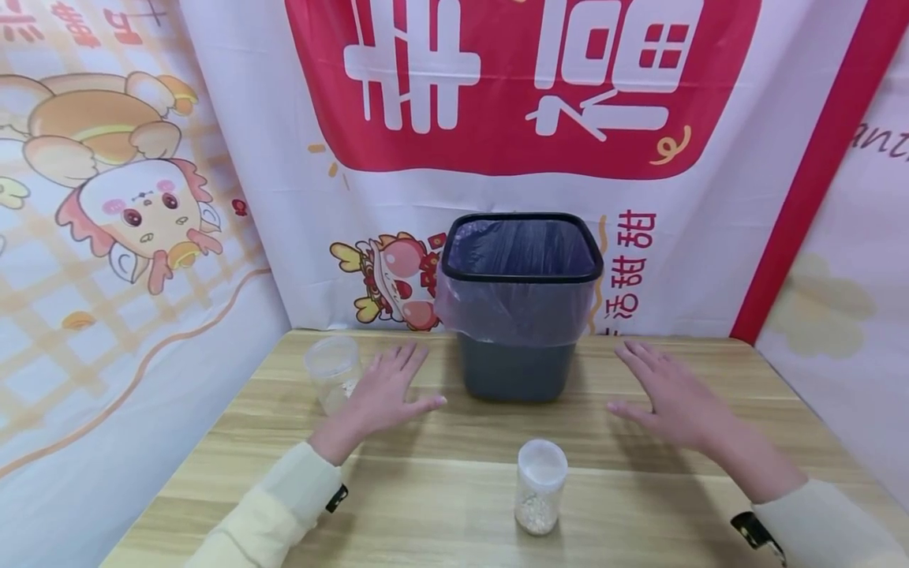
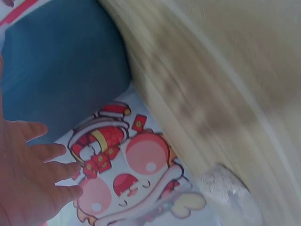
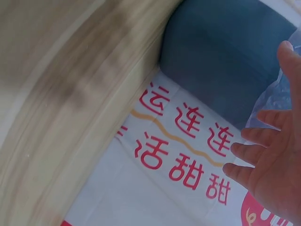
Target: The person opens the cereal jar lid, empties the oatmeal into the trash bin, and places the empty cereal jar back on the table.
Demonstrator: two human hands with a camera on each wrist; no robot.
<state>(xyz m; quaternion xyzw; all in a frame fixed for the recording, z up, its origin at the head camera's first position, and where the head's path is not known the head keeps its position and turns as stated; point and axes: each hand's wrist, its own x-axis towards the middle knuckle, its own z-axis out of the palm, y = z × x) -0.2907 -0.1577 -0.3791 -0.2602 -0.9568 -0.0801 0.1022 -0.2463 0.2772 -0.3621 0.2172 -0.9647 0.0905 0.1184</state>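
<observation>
A dark grey trash bin (image 1: 517,371) lined with a thin translucent bag (image 1: 514,312) stands upright at the back of the table. To its left my left hand (image 1: 383,394) hovers with fingers spread, holding nothing. Beside that hand is a clear plastic jar (image 1: 332,363) with some pale bits at its bottom, partly hidden by the hand. On the bin's other side my right hand (image 1: 671,398) is held out, fingers extended and thumb apart, with nothing in it. Nearer the front stands a second clear jar (image 1: 541,485), white-topped, with pale grains in its lower part.
The wood-grain table (image 1: 440,505) meets a white and red printed cloth (image 1: 398,189) right behind the bin. More printed cloth (image 1: 142,331) hangs along the left side, and a pale cloth (image 1: 838,315) closes off the right.
</observation>
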